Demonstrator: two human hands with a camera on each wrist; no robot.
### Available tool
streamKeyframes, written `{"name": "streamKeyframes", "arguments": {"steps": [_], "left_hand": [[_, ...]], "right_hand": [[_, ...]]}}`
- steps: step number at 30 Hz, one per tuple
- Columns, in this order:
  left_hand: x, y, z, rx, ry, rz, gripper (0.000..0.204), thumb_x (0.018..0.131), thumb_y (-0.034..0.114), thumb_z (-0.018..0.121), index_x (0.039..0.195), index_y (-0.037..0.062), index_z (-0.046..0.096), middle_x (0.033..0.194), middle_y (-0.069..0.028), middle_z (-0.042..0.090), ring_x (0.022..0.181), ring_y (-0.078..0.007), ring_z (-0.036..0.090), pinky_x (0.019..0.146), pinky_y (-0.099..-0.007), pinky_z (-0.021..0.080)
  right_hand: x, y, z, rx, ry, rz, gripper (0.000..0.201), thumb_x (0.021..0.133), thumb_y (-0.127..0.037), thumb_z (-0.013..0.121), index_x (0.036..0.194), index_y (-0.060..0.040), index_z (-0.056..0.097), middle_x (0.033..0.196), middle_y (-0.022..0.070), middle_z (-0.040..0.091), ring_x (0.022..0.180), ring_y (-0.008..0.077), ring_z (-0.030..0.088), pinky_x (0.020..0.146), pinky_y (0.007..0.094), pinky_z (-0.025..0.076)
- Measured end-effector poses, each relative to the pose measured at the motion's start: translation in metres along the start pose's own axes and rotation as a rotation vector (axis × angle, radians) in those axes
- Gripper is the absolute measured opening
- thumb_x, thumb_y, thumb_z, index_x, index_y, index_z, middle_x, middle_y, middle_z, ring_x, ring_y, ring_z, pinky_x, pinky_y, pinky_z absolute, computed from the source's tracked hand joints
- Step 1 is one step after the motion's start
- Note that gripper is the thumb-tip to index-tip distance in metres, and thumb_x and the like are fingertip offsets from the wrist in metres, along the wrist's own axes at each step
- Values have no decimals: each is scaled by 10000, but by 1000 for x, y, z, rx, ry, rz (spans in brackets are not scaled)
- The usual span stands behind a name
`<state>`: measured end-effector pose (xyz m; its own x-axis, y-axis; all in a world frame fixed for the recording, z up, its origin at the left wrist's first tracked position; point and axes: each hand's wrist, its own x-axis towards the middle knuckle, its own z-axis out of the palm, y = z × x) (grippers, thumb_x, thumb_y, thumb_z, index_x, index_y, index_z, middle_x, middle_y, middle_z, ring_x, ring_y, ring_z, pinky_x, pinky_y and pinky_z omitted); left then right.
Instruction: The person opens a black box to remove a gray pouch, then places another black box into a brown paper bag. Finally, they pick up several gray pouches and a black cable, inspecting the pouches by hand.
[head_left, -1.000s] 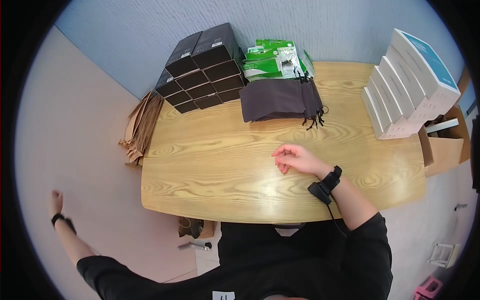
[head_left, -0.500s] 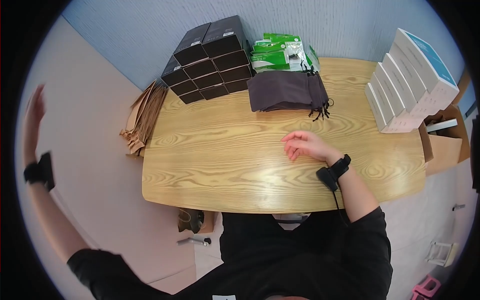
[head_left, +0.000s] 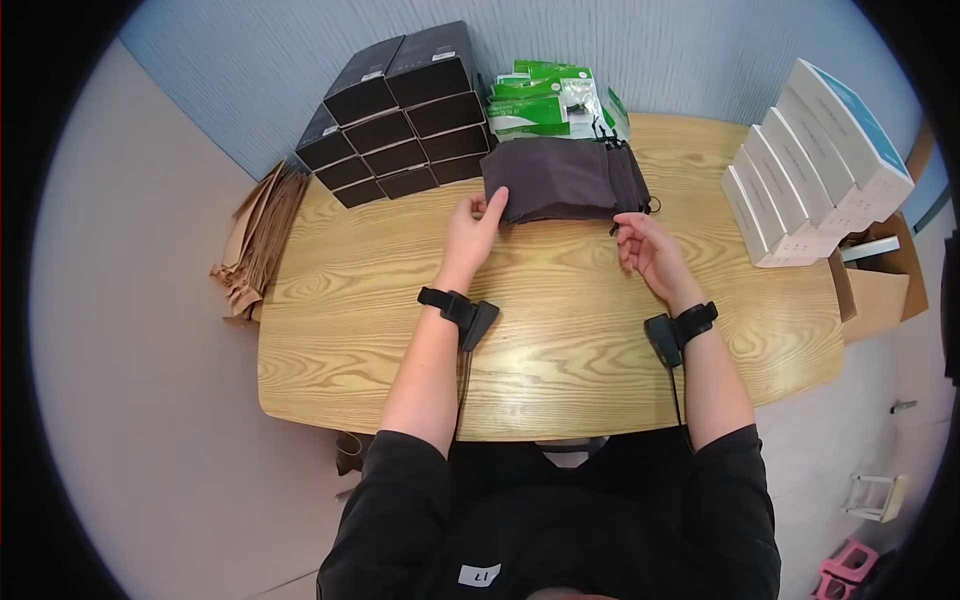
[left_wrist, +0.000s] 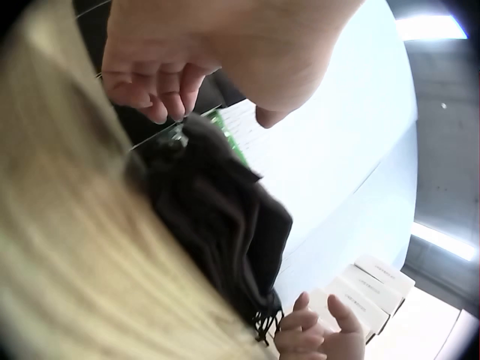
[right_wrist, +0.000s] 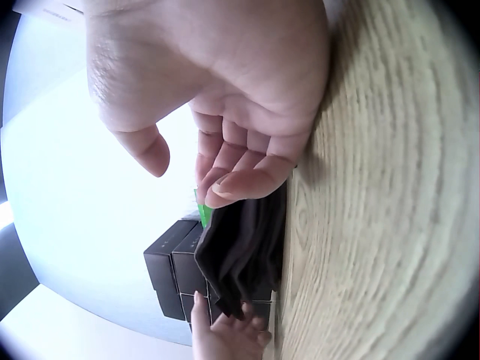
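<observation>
A pile of dark grey drawstring pouches (head_left: 555, 180) lies near the back of the wooden table. At its left end is my left hand (head_left: 474, 232), thumb and fingers apart; in the left wrist view that hand (left_wrist: 217, 56) holds nothing. My right hand (head_left: 652, 252) is at the pouches' front right corner by the cords, fingers loosely bent. The right wrist view has this hand (right_wrist: 225, 105) beside the pouches (right_wrist: 244, 244), thumb apart from the fingers. Whether its fingertips touch the cloth I cannot tell.
Black boxes (head_left: 405, 110) are stacked at the back left, beside green-and-white packets (head_left: 540, 105). White boxes (head_left: 800, 185) stand on the right, near a cardboard carton (head_left: 880, 290) beyond the edge. Brown paper bags (head_left: 262, 235) are at the table's left edge.
My left hand has come from far out on the left to the left end of the pouches. The right hand has moved forward and slightly right, up to the cords.
</observation>
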<state>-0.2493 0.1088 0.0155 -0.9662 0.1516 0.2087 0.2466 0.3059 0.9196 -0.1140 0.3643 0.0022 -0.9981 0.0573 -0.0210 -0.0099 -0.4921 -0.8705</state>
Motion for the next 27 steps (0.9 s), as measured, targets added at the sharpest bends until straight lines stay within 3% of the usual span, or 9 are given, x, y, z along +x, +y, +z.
{"name": "streamKeyframes", "arguments": {"steps": [1, 2, 3, 6, 13, 15, 19, 22, 27], "left_hand": [[-2, -4, 3, -24, -69, -185, 501, 826, 437, 669, 944, -43, 592, 812, -56, 581, 764, -133, 540, 734, -257, 446], [-2, -9, 9, -36, 51, -53, 475, 824, 429, 674, 878, -34, 585, 766, -38, 571, 705, -112, 521, 671, -244, 439], [4, -12, 7, -36, 51, -58, 475, 824, 429, 674, 878, -34, 585, 766, -38, 571, 705, -112, 521, 671, -244, 439], [7, -8, 2, -97, -87, -121, 382, 829, 378, 686, 744, 39, 533, 655, 34, 509, 591, -52, 434, 534, -205, 361], [2, -7, 9, -387, 7, -62, 269, 871, 251, 653, 731, 89, 491, 645, 56, 478, 587, -34, 416, 508, -202, 348], [-1, -8, 6, -623, -39, -181, 224, 883, 215, 624, 746, 105, 485, 668, 53, 488, 598, -37, 454, 513, -213, 386], [2, -4, -6, -514, -17, -248, 169, 878, 184, 596, 773, 111, 485, 728, 32, 525, 636, -54, 502, 542, -230, 444], [4, -10, -1, -832, -3, -272, 123, 868, 164, 570, 798, 104, 488, 785, 3, 551, 683, -88, 536, 591, -247, 481], [-5, 6, -14, -907, -87, -364, 165, 883, 170, 567, 997, 52, 546, 913, -40, 600, 797, -144, 595, 673, -268, 504]], "right_hand": [[0, -1, 0, -3, 4, 7, 246, 937, -189, 475, 1084, -15, 566, 808, 20, 586, 660, 94, 556, 542, 230, 444], [0, -2, 1, -17, 7, 16, 240, 936, -183, 478, 1079, -13, 567, 806, 20, 583, 656, 94, 556, 543, 229, 446], [1, -1, 2, -28, 8, 21, 234, 934, -177, 481, 1075, -11, 567, 804, 19, 580, 653, 93, 556, 543, 228, 448], [1, 2, 4, -137, 21, 40, 211, 931, -161, 491, 1058, -15, 573, 801, 19, 575, 644, 91, 555, 546, 224, 453], [1, 2, 5, -120, 21, 53, 189, 934, -170, 508, 1026, -26, 588, 796, 16, 572, 638, 87, 552, 548, 220, 455], [0, 2, 5, -134, 21, 54, 192, 932, -181, 520, 1023, -26, 589, 795, 14, 571, 638, 84, 550, 547, 221, 453], [1, 1, 5, -118, 26, 54, 194, 931, -186, 525, 1024, -29, 590, 794, 13, 571, 638, 84, 549, 546, 223, 451], [1, 2, 5, -118, 35, 46, 191, 929, -194, 533, 1011, -31, 593, 796, 13, 572, 634, 84, 546, 546, 222, 449], [2, 2, 11, -95, 128, 63, 206, 923, -200, 556, 1030, -25, 559, 810, 21, 578, 655, 94, 580, 549, 224, 477]]}}
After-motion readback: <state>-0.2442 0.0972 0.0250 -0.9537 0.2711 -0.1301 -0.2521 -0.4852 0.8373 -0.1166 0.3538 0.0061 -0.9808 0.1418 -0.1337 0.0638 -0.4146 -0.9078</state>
